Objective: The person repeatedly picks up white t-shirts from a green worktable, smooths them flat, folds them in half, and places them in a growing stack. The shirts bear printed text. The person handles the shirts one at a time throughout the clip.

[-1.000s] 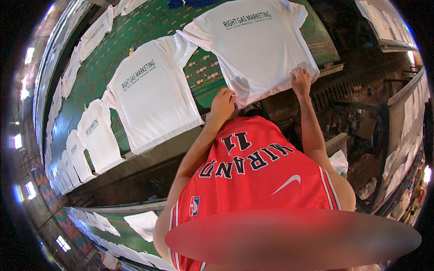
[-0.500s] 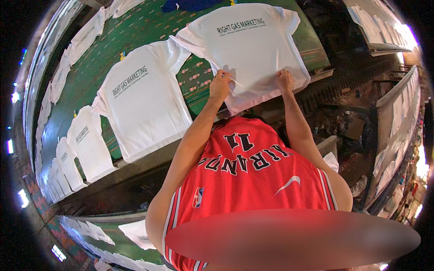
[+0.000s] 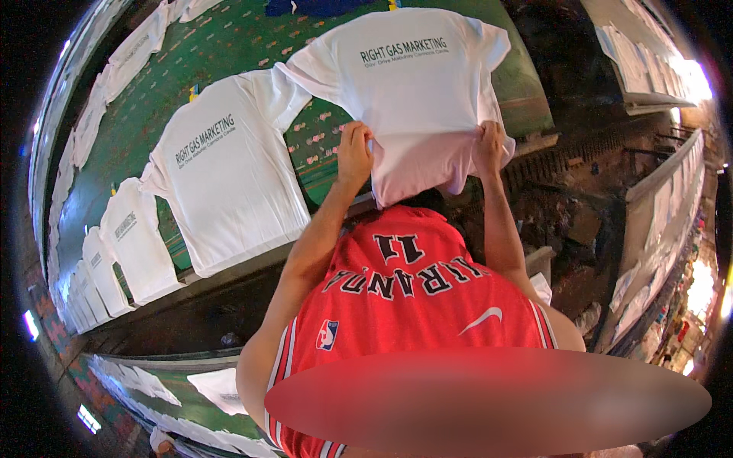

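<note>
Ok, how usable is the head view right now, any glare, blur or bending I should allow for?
Head view: sharp at the centre, where the left hand and right hand grip the hem of the white T-shirt; strong fisheye bending curves the green table and the row of shirts toward the rim; blown-out glare at the right edge; black corners; a smooth blurred oval covers the lower middle.

Long green table (image 3: 252,46), perhaps bright windows (image 3: 691,76) at right

Both arms are stretched forward, the left hand (image 3: 355,153) and right hand (image 3: 489,145) closed in a pinching grip
</note>
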The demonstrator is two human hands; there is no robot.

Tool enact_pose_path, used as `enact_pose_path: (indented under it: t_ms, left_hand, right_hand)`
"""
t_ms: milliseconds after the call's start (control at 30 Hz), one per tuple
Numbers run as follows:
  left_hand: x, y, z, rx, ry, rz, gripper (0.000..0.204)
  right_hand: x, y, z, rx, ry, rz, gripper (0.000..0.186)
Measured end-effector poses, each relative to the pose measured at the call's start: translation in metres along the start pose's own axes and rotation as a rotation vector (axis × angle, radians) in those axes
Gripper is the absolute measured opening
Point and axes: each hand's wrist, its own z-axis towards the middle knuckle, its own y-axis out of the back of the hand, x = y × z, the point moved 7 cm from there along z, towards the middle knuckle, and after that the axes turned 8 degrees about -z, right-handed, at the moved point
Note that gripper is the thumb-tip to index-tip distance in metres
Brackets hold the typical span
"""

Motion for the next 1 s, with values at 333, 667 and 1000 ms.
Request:
enact_pose_path:
  t_ms: [333, 667, 1000]
  left_hand:
    - [-0.025, -0.002, -0.029, -0.133, -0.053, 0.177, 0.019]
    - [0.009, -0.029, 0.020, 0.029, 0.180, 0.452, 0.017]
    - [0.138, 0.006, 0.164, -0.087, 0.302, 0.574, 0.036]
  right_hand:
    - [-0.021, 0.003, -0.027, 0.119, 0.187, 0.095, 0.009]
    - [-0.037, -0.043, 0.077, 0.247, 0.347, 0.293, 0.018]
    - [-0.038, -0.139, 0.323, 0.056, 0.319, 0.134, 0.022]
